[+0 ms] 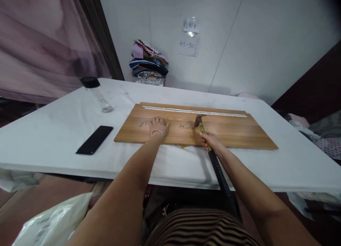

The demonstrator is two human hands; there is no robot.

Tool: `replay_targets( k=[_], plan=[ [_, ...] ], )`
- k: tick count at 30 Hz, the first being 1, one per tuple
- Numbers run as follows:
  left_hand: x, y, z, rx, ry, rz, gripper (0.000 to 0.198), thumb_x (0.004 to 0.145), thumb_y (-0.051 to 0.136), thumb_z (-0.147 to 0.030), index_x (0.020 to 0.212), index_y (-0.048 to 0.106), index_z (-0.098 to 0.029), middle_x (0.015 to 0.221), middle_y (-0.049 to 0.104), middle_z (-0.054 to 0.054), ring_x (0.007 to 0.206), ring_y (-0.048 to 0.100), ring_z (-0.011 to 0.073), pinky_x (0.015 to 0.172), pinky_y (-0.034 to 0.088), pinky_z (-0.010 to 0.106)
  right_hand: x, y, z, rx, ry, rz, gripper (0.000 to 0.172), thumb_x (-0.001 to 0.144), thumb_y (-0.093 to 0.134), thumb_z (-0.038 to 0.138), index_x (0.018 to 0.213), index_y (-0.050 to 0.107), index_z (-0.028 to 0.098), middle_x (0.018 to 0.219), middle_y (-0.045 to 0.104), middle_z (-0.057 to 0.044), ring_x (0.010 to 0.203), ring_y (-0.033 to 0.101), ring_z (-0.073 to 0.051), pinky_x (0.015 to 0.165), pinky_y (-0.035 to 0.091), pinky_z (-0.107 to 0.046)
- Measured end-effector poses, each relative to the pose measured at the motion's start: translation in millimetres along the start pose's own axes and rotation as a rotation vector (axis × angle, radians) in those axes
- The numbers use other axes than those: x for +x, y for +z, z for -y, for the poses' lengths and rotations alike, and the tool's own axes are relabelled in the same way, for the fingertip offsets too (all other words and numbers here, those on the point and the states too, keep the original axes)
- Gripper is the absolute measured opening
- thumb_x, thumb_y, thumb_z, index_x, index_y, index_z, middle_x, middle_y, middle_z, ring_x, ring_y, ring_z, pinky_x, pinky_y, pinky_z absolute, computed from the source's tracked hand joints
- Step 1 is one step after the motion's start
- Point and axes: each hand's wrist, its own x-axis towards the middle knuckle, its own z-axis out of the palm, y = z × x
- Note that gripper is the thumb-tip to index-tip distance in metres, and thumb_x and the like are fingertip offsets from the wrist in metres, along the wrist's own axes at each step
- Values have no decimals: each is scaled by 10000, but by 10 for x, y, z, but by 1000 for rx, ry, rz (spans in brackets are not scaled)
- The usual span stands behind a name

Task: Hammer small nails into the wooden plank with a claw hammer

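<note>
A long wooden board (234, 130) lies on the white table (53, 132). My left hand (158, 127) rests flat on the board's left part, fingers stretched out, beside a few loose nails (141, 124). My right hand (211, 142) grips the handle of a hammer (199, 120). The hammer's head sits on the board next to a short row of nails (186, 126) standing in the wood. A pale strip (197, 111) runs along the board's far edge.
A black phone (95, 139) lies left of the board. A clear bottle with a black cap (97, 93) stands at the back left. Folded clothes (149, 63) are stacked against the wall. A plastic bag (50, 223) sits below the table's front edge.
</note>
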Motion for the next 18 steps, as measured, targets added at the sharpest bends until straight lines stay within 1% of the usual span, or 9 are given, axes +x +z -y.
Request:
replay_targets(
  k=[3, 6, 12, 18],
  plan=[
    [3, 3, -2, 3, 0, -6, 552, 1003, 353, -486, 1373, 647, -200, 1527, 570, 171, 1445, 428, 354, 1191, 307, 537, 12, -6, -19, 3, -5, 8, 454, 729, 841, 437, 786, 434, 243, 539, 445, 107, 366, 354, -44, 326, 252, -170],
    [-1, -4, -5, 6, 0, -5, 553, 1000, 360, -489, 1374, 645, -197, 1539, 561, 168, 1451, 422, 352, 1192, 309, 530, 20, -11, -34, 11, -5, 15, 488, 709, 856, 458, 787, 423, 247, 534, 433, 114, 364, 349, -43, 327, 248, -170],
    [4, -2, 2, 3, 7, -3, 562, 1000, 352, -496, 1379, 643, -201, 1529, 570, 171, 1432, 436, 358, 1181, 313, 541, 26, -22, -36, 18, 2, 23, 480, 710, 854, 449, 794, 427, 246, 537, 438, 111, 367, 354, -44, 327, 256, -170],
    [14, 15, 9, 8, 4, -7, 561, 1004, 350, -494, 1378, 642, -195, 1537, 560, 177, 1447, 423, 353, 1182, 314, 534, 22, -28, -12, 8, 5, 29, 446, 742, 838, 435, 815, 441, 245, 543, 432, 111, 365, 359, -48, 330, 264, -176]
  ],
)
